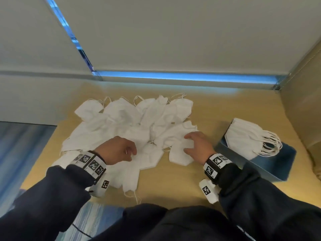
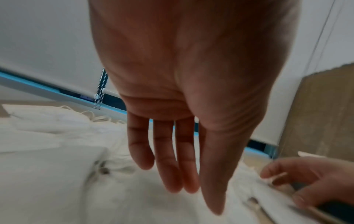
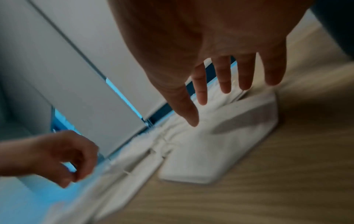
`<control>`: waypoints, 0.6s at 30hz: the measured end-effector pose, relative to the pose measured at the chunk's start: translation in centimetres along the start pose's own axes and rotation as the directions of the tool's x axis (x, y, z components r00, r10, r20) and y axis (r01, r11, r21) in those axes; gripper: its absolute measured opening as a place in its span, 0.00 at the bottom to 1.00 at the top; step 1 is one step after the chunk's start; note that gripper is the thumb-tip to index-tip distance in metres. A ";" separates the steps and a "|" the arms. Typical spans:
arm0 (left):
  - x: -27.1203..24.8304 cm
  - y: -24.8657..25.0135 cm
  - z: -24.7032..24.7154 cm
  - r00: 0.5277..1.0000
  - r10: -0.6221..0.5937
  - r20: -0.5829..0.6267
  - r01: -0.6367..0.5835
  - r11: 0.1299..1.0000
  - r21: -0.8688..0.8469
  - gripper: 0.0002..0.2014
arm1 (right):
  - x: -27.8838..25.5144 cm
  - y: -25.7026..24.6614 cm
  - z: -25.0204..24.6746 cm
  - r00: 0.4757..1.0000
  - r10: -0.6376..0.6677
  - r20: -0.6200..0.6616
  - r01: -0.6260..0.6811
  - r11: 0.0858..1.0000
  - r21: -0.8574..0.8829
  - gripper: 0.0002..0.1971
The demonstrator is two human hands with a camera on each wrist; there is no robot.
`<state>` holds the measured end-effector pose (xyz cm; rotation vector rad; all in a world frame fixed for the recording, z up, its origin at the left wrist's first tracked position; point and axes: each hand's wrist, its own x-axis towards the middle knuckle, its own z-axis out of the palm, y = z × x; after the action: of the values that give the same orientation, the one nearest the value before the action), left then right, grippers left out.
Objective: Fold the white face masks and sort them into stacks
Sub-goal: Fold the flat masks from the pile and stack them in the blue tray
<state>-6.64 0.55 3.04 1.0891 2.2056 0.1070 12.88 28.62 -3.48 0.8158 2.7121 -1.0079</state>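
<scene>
A loose pile of white face masks [image 1: 132,122] covers the left and middle of the wooden table [image 1: 173,190]. My left hand [image 1: 132,153] hovers over the pile's near edge, fingers relaxed and holding nothing; the left wrist view shows its fingers [image 2: 166,166] hanging straight above the masks [image 2: 57,174]. My right hand [image 1: 186,143] is spread over a single flat mask [image 1: 180,156] at the pile's right edge. In the right wrist view its fingers [image 3: 224,78] are straight just above that mask [image 3: 210,151]. A stack of folded masks [image 1: 246,138] lies to the right.
The folded stack rests on a blue tray [image 1: 281,164] at the table's right. A cardboard box [image 1: 305,110] stands behind it at the far right. White blinds and a sill run along the table's back edge. Bare wood shows in front of the hands.
</scene>
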 end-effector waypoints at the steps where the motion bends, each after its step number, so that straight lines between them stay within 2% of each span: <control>1: -0.4 -0.9 0.6 0.999 -0.007 0.042 0.005 0.998 0.058 0.12 | 0.4 -0.1 0.5 0.999 0.026 0.027 -0.024 0.996 -0.091 0.29; 3: -0.8 -2.1 2.0 0.996 0.004 0.089 -0.017 0.988 0.151 0.19 | 0.8 -0.1 0.8 0.996 0.079 0.047 -0.068 0.977 -0.204 0.37; 6: -0.6 -3.1 4.2 0.995 0.063 0.082 -0.079 0.975 0.209 0.36 | 1.1 -0.4 0.7 0.988 0.155 0.020 -0.146 0.961 -0.235 0.46; 8: 0.0 -3.4 5.2 0.993 0.104 0.056 -0.115 0.959 0.257 0.40 | 0.9 -0.6 0.4 0.979 0.202 0.017 -0.194 0.958 -0.211 0.46; 9: 0.5 -3.5 5.4 0.992 0.121 0.039 -0.127 0.956 0.265 0.41 | 0.7 -0.6 0.3 0.976 0.216 0.022 -0.207 0.956 -0.207 0.43; 11: 1.2 -3.5 5.3 0.989 0.147 0.017 -0.146 0.956 0.253 0.39 | 0.0 -1.1 -0.3 0.974 0.223 0.021 -0.217 0.962 -0.164 0.31; 14: 2.3 -3.0 4.6 0.980 0.199 -0.006 -0.193 0.956 0.223 0.29 | -1.8 -2.4 -1.6 0.985 0.172 -0.016 -0.167 0.974 0.151 0.10; 16: 3.1 -2.1 4.0 0.973 0.228 -0.033 -0.221 0.963 0.152 0.20 | -3.1 -3.9 -2.8 0.991 0.099 -0.093 -0.066 0.948 0.311 0.07; 18: 3.6 -1.2 3.4 0.964 0.255 -0.068 -0.259 0.964 -0.061 0.15 | -4.3 -5.7 -3.9 0.976 0.046 -0.212 0.022 0.951 0.309 0.11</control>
<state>-6.99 1.70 -1.90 1.3446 2.0850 0.3307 13.67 25.63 4.04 1.0484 2.7571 -1.4476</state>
